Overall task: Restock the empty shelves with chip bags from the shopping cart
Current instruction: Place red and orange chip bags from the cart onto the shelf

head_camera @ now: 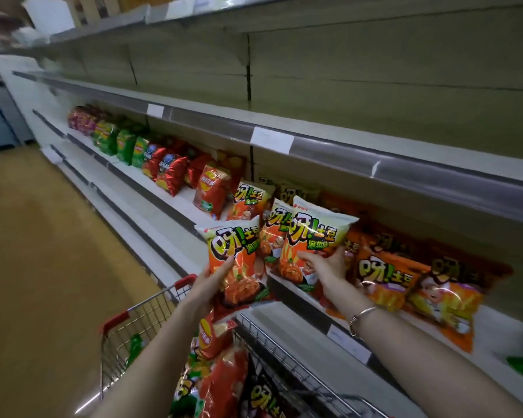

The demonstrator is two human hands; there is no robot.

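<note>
Orange and white with green letters, the chip bag (316,233) in the right hand (325,265) is up at the front of the shelf (178,203). It stands tall, right in front of two more bags of the same kind. The fingers wrap round its bottom part and the thumb lies on the front. I cannot tell if the bag sits on the shelf yet.

The left hand (207,286) holds a second chip bag (234,260) of the same kind, with fingers behind it and the thumb on the front. That bag hangs in the air just beside the first one, above the cart (151,300), not on the shelf.

So the step looks like putting bags into their row. I think the next move is to push the first bag back against its twins and let go. Then the second one can go next to it. The bags look puffy and slippery, so they may tip over if nothing props them up.

To the right lie orange bags (405,285). To the left stand red bags (169,173) and green bags (115,143). The cart has many more bags in it, so there looks to be lots left to do. A thin bracelet (361,316) is on the right wrist.
</note>
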